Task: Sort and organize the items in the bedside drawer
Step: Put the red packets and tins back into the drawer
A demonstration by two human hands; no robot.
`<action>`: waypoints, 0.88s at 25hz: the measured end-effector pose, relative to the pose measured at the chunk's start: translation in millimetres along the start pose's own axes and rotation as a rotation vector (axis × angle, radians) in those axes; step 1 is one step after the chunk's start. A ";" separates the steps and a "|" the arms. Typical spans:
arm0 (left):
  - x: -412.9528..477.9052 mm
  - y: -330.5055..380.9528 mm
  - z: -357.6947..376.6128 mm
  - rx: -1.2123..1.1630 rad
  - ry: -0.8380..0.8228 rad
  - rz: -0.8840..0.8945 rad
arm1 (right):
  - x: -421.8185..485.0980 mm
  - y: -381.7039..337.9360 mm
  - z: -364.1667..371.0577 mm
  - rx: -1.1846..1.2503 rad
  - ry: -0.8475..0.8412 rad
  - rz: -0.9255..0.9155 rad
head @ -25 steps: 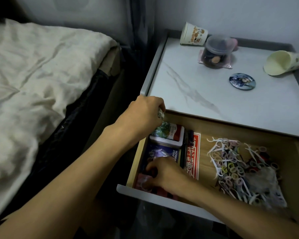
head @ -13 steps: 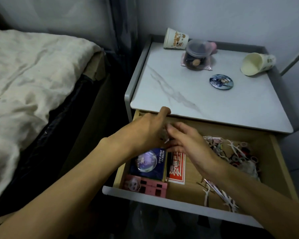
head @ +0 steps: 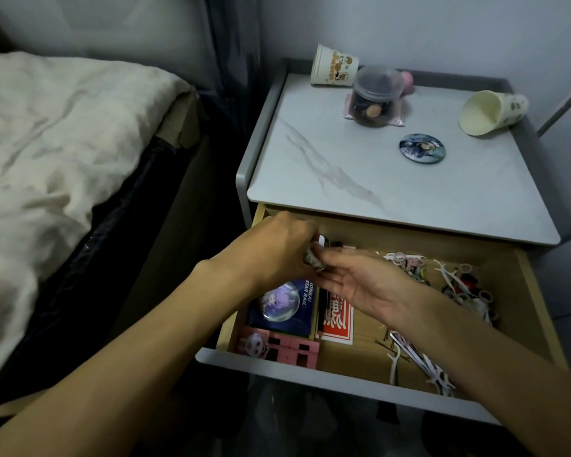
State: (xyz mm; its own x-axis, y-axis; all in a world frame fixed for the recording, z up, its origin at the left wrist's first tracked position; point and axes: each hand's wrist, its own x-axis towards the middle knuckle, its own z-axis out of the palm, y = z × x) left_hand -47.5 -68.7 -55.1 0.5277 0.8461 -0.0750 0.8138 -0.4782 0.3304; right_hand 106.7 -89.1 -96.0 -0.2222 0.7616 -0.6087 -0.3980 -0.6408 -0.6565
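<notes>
The wooden bedside drawer (head: 538, 311) is pulled open. My left hand (head: 271, 252) hovers over its back left part, fingers curled round a small round badge (head: 314, 260). My right hand (head: 360, 285) lies palm up beside it, and its fingertips meet the same badge. Below the hands a dark blue box (head: 282, 306) carries a round purple badge. A red and white card (head: 338, 321) lies to its right, and a pink figure stand (head: 277, 347) sits at the front left. A tangle of hair ties and floss picks (head: 455, 285) fills the right side.
On the marble nightstand top (head: 360, 179) are an upturned paper cup (head: 333, 65), a lidded plastic jar (head: 374, 95), a round blue badge (head: 422, 149) and a tipped paper cup (head: 491, 112). A bed with a cream cover (head: 56, 153) stands on the left.
My right hand left the front left of the drawer and came up to meet my left hand. Both hands now hold the small badge together. The dark blue box and pink stand are uncovered.
</notes>
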 end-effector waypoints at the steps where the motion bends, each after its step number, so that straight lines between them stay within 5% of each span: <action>1: -1.3 -0.9 -1.7 -0.006 -0.022 -0.005 | 0.7 -0.1 0.1 -0.031 -0.010 0.003; 6: -11.7 -24.0 -3.7 0.259 -0.153 -0.336 | 0.5 4.0 -13.6 -0.619 -0.171 -0.018; 11: -6.6 -32.0 4.9 0.072 -0.245 -0.519 | 11.8 37.1 -16.6 -1.355 -0.354 -0.048; 22: -3.2 -29.1 3.0 0.066 -0.311 -0.529 | 13.9 52.3 -8.5 -1.674 -0.467 -0.303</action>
State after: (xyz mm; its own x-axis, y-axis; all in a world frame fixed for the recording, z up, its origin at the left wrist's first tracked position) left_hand -72.2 -58.2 -67.3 0.0869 0.8691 -0.4869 0.9927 -0.0345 0.1157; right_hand 90.3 -112.8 -142.5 -0.6521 0.6313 -0.4198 0.7197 0.3414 -0.6045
